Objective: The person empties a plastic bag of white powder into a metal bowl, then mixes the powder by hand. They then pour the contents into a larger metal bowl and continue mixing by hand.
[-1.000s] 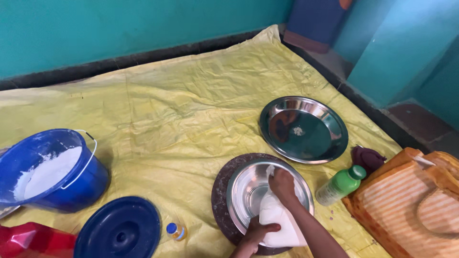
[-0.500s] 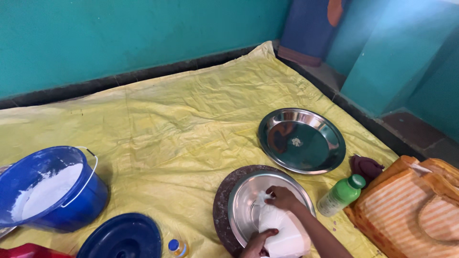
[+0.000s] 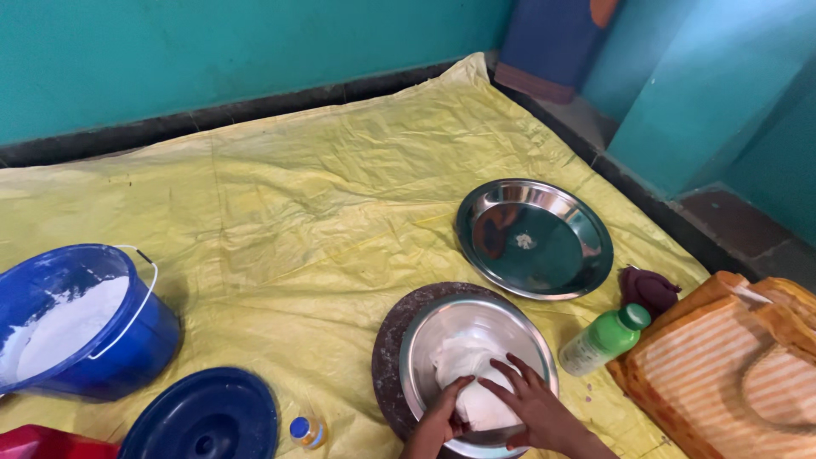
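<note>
Both hands press a lump of white dough (image 3: 472, 387) inside a near steel bowl (image 3: 425, 340). The left hand (image 3: 442, 416) curls against it; the right hand (image 3: 531, 406) lies spread on top.

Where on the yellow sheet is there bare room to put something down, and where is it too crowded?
The widest bare patch of the yellow sheet lies between the wall, the blue bucket and the empty steel plate. A smaller gap sits between the blue lid and the round board. It is crowded on the right, around the green bottle and striped bag.

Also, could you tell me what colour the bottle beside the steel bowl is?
The bottle is green, seen from the head view.
</note>
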